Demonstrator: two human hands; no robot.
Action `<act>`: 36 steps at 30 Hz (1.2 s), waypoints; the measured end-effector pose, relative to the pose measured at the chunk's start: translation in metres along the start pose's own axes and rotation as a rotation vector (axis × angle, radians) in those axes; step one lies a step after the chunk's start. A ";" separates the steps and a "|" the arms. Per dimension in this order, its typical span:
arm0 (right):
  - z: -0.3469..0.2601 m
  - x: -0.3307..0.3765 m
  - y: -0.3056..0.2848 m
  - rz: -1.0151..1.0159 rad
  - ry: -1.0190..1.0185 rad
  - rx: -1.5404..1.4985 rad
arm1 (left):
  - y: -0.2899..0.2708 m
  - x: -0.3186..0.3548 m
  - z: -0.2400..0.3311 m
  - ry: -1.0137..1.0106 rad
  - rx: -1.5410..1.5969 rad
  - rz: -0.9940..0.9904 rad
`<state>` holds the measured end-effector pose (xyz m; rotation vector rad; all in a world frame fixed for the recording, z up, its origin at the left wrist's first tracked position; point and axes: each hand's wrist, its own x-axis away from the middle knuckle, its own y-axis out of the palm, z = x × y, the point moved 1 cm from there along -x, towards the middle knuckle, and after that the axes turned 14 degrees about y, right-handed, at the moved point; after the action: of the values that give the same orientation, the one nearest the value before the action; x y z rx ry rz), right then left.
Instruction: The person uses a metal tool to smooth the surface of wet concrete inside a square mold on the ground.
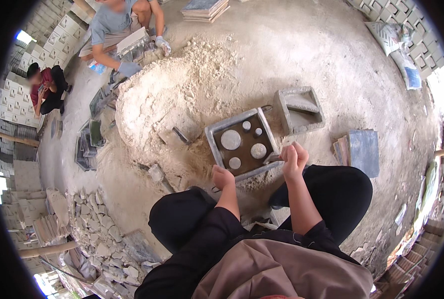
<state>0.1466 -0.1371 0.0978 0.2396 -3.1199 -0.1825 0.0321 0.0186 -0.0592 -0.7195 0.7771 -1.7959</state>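
Left hand [224, 177], right hand [294, 158]: fingers curled; whether clamped on anything, can't tell. Grey box [260, 171] between them: probably heavy, stiff; best gripped by opposite walls.

Daylight fills the place, bright and diffuse, with no hard shadows on the floor [351, 107]. Glare burns out the openings along the left rim and a strip at the far right. The powder [154, 92] is so pale that its brightest parts lose texture, while the trousers [334, 194] sink to near black. Inside the tray [232, 118] it is darker. The tray and both hands [294, 158] look fairly sharp; things near the rim soften. Fisheye distortion bends the walls [57, 42] inward, black fills the corners, and a bluish fringe edges the circle. Blurred patches cover the co-workers' [118, 27] heads.
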 end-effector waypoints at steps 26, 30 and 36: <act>0.016 -0.001 0.006 0.149 0.315 -0.089 | 0.004 0.000 0.008 -0.020 -0.041 -0.008; -0.006 -0.010 0.014 0.106 0.214 -0.140 | 0.002 -0.005 0.005 0.000 -0.029 -0.015; 0.018 -0.017 -0.002 0.006 0.107 -0.186 | 0.008 -0.002 0.011 0.021 -0.032 0.019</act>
<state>0.1633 -0.1343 0.0800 0.2293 -2.9715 -0.4420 0.0452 0.0160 -0.0589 -0.7130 0.8258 -1.7803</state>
